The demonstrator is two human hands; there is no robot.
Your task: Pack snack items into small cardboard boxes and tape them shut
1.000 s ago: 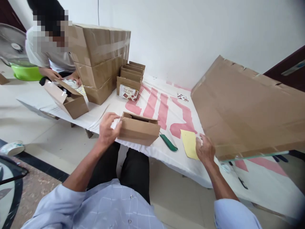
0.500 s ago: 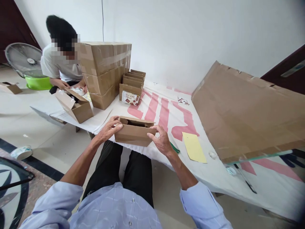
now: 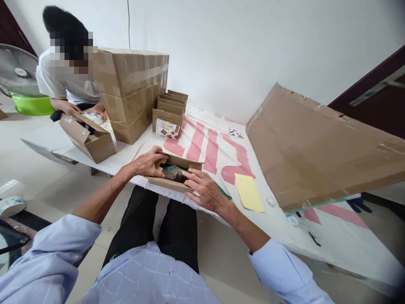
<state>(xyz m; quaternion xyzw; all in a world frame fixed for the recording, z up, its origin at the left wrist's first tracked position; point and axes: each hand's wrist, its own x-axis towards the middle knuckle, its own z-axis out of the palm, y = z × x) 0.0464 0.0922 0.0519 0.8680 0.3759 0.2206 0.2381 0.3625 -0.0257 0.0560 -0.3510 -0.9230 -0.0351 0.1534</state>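
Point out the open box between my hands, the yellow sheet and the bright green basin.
Open box (image 3: 181,162): head view, inner face of its far wall.
Yellow sheet (image 3: 249,193): head view, middle of its upper face.
Bright green basin (image 3: 33,105): head view, outer side wall.

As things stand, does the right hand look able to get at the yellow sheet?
Probably yes: the yellow sheet lies uncovered to the right of the right hand, though that hand would first have to leave the open box.
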